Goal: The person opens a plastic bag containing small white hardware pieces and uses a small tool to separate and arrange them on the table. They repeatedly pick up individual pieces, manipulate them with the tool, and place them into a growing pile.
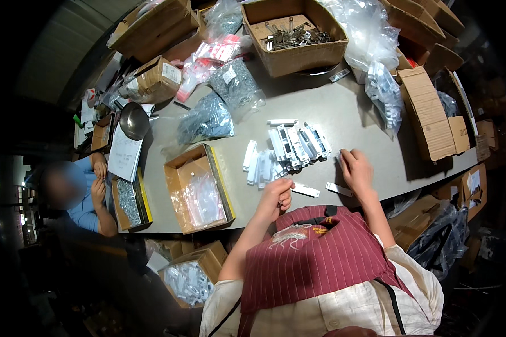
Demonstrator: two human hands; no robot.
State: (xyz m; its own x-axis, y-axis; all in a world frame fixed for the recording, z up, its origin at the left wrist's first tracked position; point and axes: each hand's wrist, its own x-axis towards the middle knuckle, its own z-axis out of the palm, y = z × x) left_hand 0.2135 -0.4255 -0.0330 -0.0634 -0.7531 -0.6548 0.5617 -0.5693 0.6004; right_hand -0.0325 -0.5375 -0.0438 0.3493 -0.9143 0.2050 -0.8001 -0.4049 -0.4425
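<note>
My left hand [276, 196] is closed with its fingers curled, close to the table's front edge; whatever it may hold is hidden. Just right of the pile, my right hand [358, 171] has thumb and fingertips pinched together, on something too small to make out. Between and beyond the hands lies a pile of white, narrow, channel-shaped parts [298, 145], some showing dark metal inside. One loose white strip [306, 190] rests beside my left hand. Another white strip [339, 189] lies below my right hand.
Left of the pile stands an open carton of clear plastic bags [205, 196]. Bags of small metal parts [207, 119] lie behind it. A large carton of metal pieces [298, 59] is at the back. At the far left sits a co-worker [87, 191] beside a small parts box [130, 202].
</note>
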